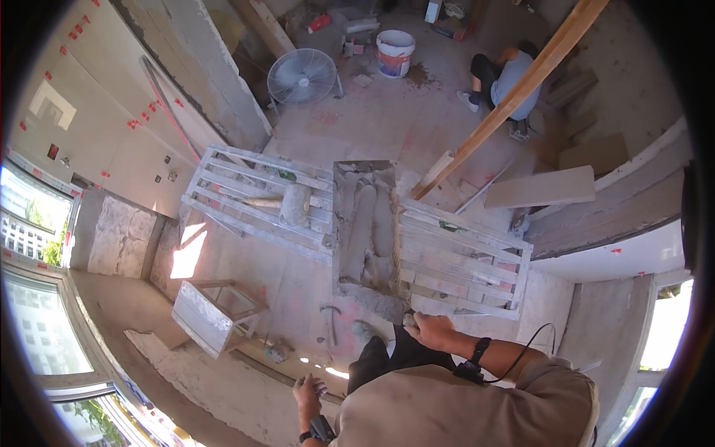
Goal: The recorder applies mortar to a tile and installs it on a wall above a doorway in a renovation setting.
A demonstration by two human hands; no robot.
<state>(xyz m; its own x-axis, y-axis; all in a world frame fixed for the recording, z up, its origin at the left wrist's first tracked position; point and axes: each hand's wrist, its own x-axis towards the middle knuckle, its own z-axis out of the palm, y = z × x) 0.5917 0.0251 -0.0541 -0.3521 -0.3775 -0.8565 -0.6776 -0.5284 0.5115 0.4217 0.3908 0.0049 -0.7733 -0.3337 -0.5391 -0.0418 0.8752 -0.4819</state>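
Note:
My right hand (430, 331) is closed round the handle of a trowel whose mortar-covered blade (375, 304) is at the near end of a long tile (339, 238). Ridged grey mortar (365, 223) covers most of that tile, which lies across a pale slatted bench (462, 242). Down by my left side, my left hand (307, 395) has its fingers loosely bent and apart, with nothing seen in it. On the bench's left slats rests a mallet (295, 205) with a pale head and wooden handle.
A wooden post (514, 97) slants past the bench's far side. Beyond stand a fan (302, 77) and a bucket (395, 54); another person (514, 80) crouches far right. Left of me are a stool (205, 319) and a hammer (329, 324) on the floor. A board (540, 188) lies at right.

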